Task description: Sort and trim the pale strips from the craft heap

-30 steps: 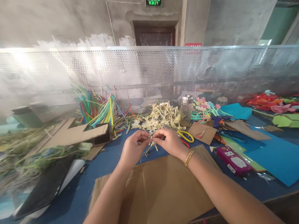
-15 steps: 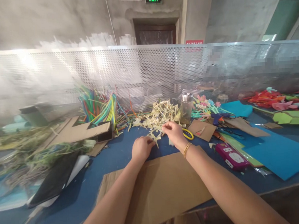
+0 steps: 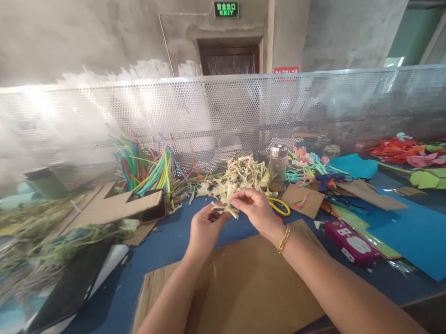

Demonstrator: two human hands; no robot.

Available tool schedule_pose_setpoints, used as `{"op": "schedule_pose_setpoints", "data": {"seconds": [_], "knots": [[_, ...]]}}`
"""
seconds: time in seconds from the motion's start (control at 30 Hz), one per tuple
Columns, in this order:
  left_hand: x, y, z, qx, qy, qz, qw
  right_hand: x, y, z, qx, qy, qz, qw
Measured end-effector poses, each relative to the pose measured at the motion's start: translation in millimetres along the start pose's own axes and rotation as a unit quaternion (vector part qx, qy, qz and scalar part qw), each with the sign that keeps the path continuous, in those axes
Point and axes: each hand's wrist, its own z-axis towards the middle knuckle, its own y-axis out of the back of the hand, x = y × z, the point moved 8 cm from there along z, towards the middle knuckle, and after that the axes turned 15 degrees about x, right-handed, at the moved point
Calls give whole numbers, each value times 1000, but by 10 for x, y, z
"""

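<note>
A small pale-yellow star-like piece (image 3: pixel 231 212), with several thin strips sticking out, is held between my hands above the table. My left hand (image 3: pixel 204 230) is closed, thumb and fingers pinching the piece from the left. My right hand (image 3: pixel 256 212), a gold chain bracelet at its wrist, pinches it from the right. Just beyond my fingers lies a heap of similar pale-yellow pieces (image 3: pixel 245 172). Below my forearms a brown cardboard sheet (image 3: pixel 251 280) lies at the table's near edge. Yellow-handled scissors (image 3: pixel 283 206), partly hidden, rest beside my right hand.
A glass bottle (image 3: pixel 278 166) stands behind the right hand. Colourful stems (image 3: pixel 144 166) and cut cardboard (image 3: pixel 135 207) lie left. To the right are a purple box (image 3: pixel 351 242), blue sheets (image 3: pixel 417 236) and pink flowers (image 3: pixel 305 157). A perforated metal screen (image 3: pixel 235 106) bounds the back.
My hands have come closer together, and the pale-yellow piece is lifted off the table between them. The view has tilted slightly up.
</note>
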Motion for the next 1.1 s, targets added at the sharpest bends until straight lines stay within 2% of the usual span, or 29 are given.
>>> {"op": "schedule_pose_setpoints", "data": {"seconds": [0.13,0.37,0.63,1.1], "knots": [[-64,-22,-20,2,-17,-25,1000,26,-27,-6,13,-5,-32,999],[-97,-72,-30,30,-11,-49,998,114,6,-28,-6,10,-73,997],[-117,15,-5,25,-20,-48,998,225,-31,-15,36,35,-109,993],[-167,-5,-49,16,-9,-60,998,261,-31,-33,30,13,-134,990]]}}
